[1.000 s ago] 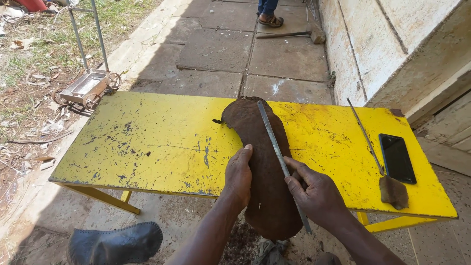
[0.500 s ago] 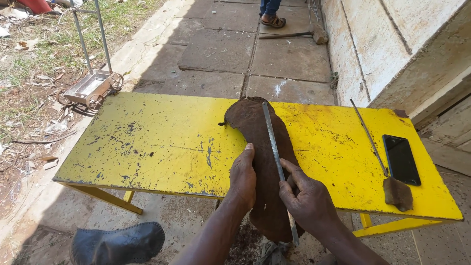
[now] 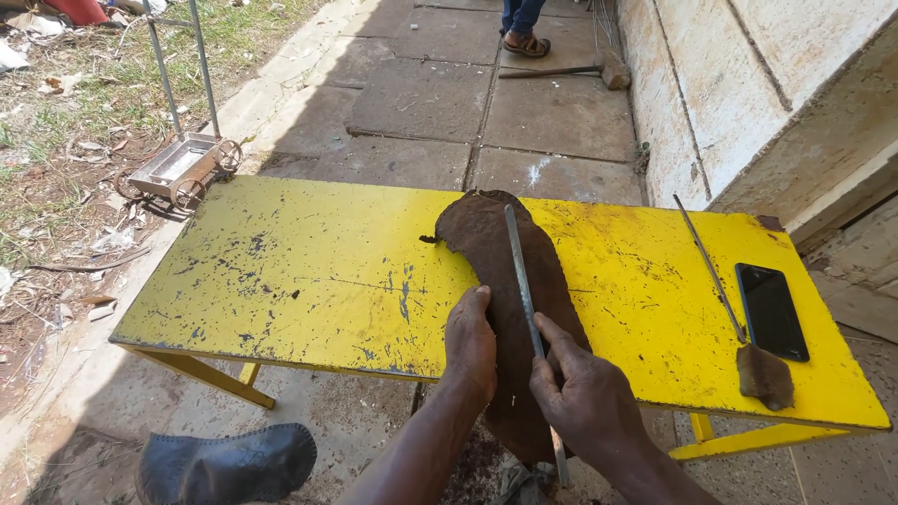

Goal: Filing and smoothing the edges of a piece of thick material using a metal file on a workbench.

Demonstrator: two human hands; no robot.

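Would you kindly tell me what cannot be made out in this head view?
- Lower end of the brown leather piece: hangs below the yellow table edge, behind both hands.
- Grip on the long metal blade: right hand covers it.
- Person standing at top: cut off by the frame edge.
- Left hand: palm hidden.

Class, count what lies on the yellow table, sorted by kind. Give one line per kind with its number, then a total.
Brown leather pieces: 2, a large one and a small scrap
Metal rods: 2, one on the large leather, one near the phone
Black phone: 1
Hands: 2, left, right
Total: 7
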